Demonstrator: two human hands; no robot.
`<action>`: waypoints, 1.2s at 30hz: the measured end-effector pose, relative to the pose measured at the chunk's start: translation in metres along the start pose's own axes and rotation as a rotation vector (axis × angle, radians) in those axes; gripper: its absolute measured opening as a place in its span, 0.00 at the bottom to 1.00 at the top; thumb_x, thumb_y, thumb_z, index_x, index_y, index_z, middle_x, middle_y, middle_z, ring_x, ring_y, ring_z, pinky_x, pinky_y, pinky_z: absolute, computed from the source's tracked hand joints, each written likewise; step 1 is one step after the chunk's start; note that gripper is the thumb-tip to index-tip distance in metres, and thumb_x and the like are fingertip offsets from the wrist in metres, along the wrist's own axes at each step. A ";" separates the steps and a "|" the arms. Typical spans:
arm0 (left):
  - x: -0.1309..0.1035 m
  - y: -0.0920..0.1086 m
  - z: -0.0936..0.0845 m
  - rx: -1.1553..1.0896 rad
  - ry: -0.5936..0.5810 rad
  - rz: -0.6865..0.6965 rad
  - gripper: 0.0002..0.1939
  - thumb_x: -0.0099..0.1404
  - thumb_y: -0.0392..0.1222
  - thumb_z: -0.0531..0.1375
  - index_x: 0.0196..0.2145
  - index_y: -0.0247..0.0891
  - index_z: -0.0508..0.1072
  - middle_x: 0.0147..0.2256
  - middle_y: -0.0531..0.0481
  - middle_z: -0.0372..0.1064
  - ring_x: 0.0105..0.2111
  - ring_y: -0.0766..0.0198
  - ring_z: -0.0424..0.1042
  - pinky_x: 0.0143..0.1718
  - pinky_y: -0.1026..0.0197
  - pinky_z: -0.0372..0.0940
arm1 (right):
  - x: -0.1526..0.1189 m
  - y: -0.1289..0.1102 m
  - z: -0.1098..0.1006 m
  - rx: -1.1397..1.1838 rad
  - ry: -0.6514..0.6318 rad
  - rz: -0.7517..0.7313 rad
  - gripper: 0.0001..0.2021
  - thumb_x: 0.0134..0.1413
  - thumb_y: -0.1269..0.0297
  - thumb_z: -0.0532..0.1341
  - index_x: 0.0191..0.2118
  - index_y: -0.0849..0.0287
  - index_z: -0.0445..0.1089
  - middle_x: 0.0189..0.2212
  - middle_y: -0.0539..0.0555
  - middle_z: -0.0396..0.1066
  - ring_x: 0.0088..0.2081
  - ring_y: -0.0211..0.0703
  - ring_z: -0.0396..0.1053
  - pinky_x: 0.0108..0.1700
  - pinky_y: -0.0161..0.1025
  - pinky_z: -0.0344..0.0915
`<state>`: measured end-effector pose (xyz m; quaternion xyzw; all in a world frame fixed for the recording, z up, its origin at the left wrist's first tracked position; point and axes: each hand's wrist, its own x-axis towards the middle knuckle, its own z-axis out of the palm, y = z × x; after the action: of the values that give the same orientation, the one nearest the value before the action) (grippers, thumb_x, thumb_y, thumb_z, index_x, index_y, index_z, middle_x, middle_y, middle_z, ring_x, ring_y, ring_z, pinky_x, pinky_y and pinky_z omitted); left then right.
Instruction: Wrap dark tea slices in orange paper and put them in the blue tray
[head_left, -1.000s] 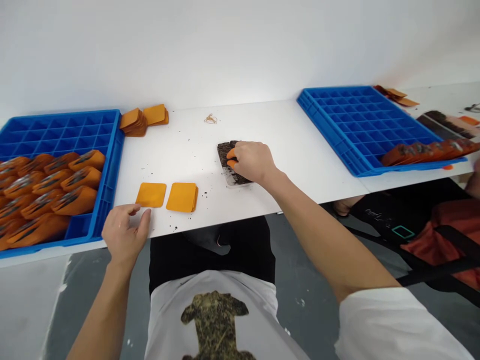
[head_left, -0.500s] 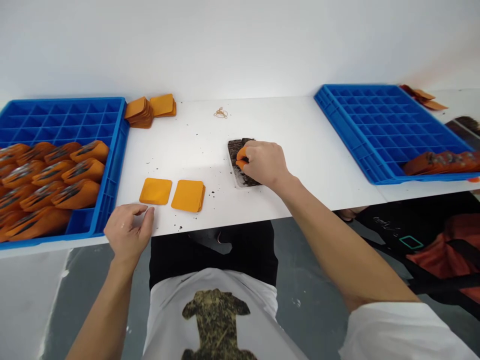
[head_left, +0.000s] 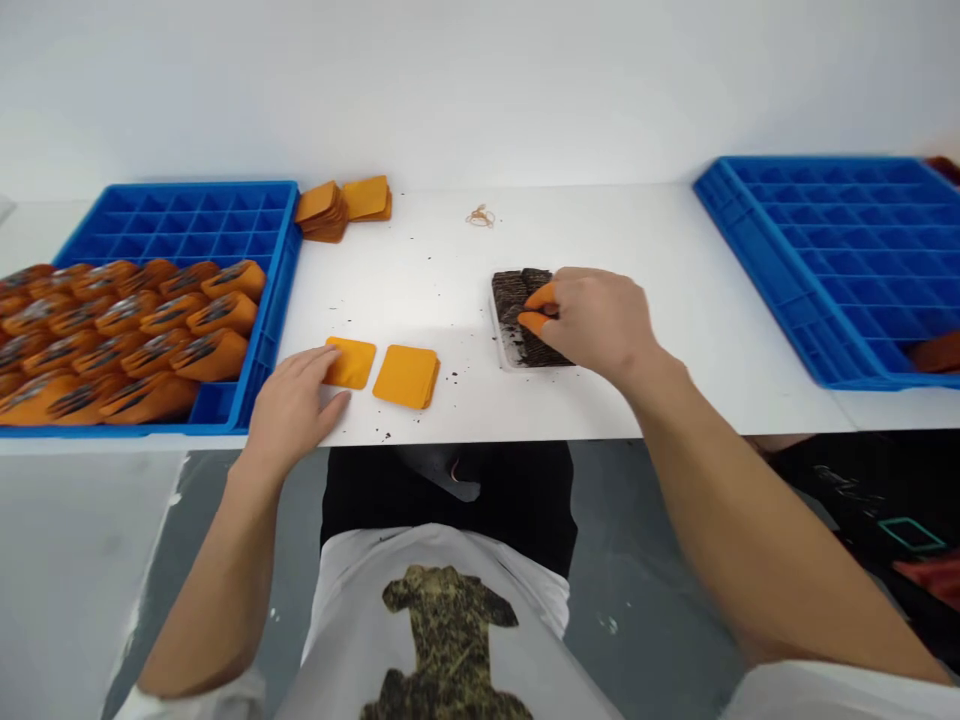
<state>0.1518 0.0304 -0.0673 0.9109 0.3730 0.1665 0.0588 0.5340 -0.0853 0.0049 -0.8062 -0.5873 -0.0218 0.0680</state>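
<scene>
My left hand point(head_left: 291, 408) lies flat at the table's front left, fingers stretched out and thumb apart. Its fingertips rest on the left edge of a thin orange square point(head_left: 354, 363). Beside that lies a small stack of orange squares point(head_left: 406, 376). Over a clear shallow box point(head_left: 501, 338) filled with rows of dark brown strips point(head_left: 514, 290), my right hand point(head_left: 600, 318) is closed in a pinch. Its thumb and index tips are orange, seemingly finger covers. A dark piece shows between them; its exact shape is hidden.
At left, a divided blue tray point(head_left: 289, 300) holds rows of folded orange pieces with dark filling point(head_left: 217, 352). More orange squares point(head_left: 367, 198) are stacked at its back corner. Rubber bands point(head_left: 480, 216) lie near the wall. Another blue tray point(head_left: 780, 290) stands at right.
My left hand has moved forward onto the orange square and its fingers have straightened. My right hand stays pinched at the box of strips. The whole view has shifted left.
</scene>
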 end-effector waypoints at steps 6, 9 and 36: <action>0.023 -0.004 -0.010 0.096 -0.154 -0.027 0.20 0.77 0.51 0.59 0.54 0.41 0.85 0.60 0.42 0.82 0.60 0.43 0.79 0.65 0.39 0.72 | -0.037 0.024 -0.011 0.222 0.072 0.046 0.11 0.63 0.54 0.65 0.41 0.51 0.85 0.38 0.54 0.80 0.33 0.48 0.71 0.38 0.47 0.61; 0.025 -0.003 -0.009 0.144 -0.160 0.029 0.24 0.76 0.55 0.61 0.59 0.39 0.84 0.60 0.38 0.80 0.60 0.40 0.77 0.66 0.38 0.71 | -0.057 0.029 -0.014 0.292 0.109 0.053 0.17 0.65 0.45 0.64 0.41 0.51 0.84 0.34 0.55 0.78 0.29 0.47 0.67 0.38 0.49 0.61; -0.081 0.035 -0.045 -0.448 0.340 -0.226 0.12 0.75 0.47 0.66 0.34 0.41 0.85 0.36 0.48 0.77 0.35 0.59 0.74 0.37 0.57 0.69 | -0.137 -0.032 -0.016 0.707 0.269 -0.092 0.05 0.58 0.64 0.71 0.39 0.48 0.85 0.29 0.50 0.75 0.26 0.40 0.64 0.24 0.41 0.58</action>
<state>0.1054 -0.0522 -0.0380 0.7871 0.4303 0.3870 0.2131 0.4620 -0.2076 0.0078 -0.6956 -0.5801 0.0738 0.4174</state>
